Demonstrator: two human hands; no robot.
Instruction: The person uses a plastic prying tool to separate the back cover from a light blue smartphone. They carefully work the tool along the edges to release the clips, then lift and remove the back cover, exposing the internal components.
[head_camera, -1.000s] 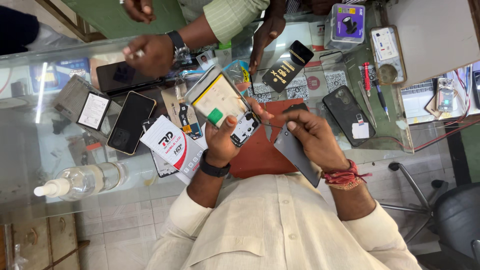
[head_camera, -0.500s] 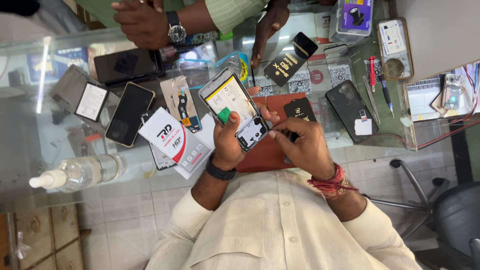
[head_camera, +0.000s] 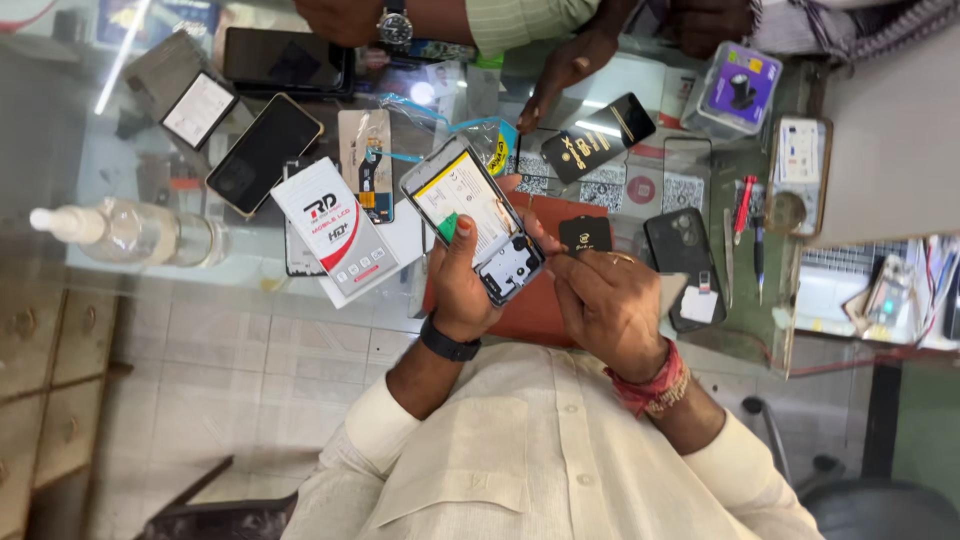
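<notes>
Left hand (head_camera: 462, 285) clasped around opened phone (head_camera: 473, 220) above red mat (head_camera: 545, 305) on glass counter (head_camera: 150, 160), right hand (head_camera: 610, 305) just beside, fingers curled at phone's lower edge, contents of pinch impossible to tell.

Opened phone (head_camera: 475, 217) left of tweezers (head_camera: 728, 257)

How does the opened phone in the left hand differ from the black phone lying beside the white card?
The opened phone is held up in the left hand, its back off and insides showing. The black phone lies flat on the glass counter, closed, dark and untouched. Both are slim rectangles.
</notes>
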